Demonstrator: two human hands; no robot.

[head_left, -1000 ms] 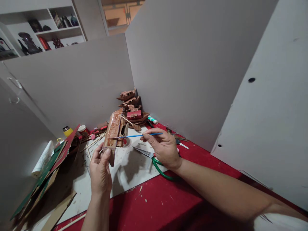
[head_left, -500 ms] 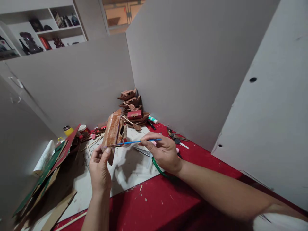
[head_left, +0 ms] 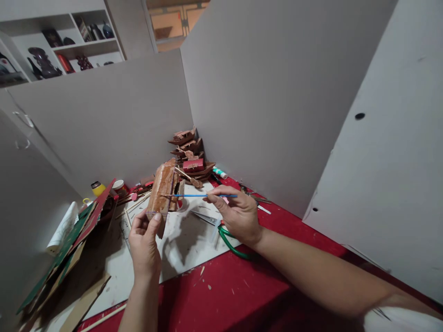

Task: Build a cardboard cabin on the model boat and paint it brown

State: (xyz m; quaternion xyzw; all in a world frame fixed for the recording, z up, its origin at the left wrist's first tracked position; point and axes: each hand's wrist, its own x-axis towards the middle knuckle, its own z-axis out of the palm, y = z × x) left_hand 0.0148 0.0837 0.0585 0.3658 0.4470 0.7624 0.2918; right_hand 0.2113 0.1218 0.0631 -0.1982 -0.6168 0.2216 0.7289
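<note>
My left hand (head_left: 147,235) is closed around the near end of a brown wooden model boat (head_left: 161,186), held up and tilted above the table. Its upturned surface looks glossy and wet in patches. Between the thumb and fingers of my right hand (head_left: 238,214) is a thin blue-handled paintbrush (head_left: 194,195). The brush reaches left across the boat's edge, its tip at the brown surface; whether it touches is too fine to tell. Below my right hand lie green-handled scissors (head_left: 207,219) with their blades pointing left.
Several finished-looking model boats (head_left: 192,150) are stacked in the corner. Cardboard sheets (head_left: 72,244) lean at the left, near a yellow bottle (head_left: 98,187) and a white-lidded jar (head_left: 119,186). White paper (head_left: 187,272) lies over the red tablecloth (head_left: 221,299). Grey partitions (head_left: 270,92) enclose the table.
My right hand has moved slightly up and right, and the brush tip has shifted from the boat's near end farther up its surface. My left hand stays nearly still with the boat.
</note>
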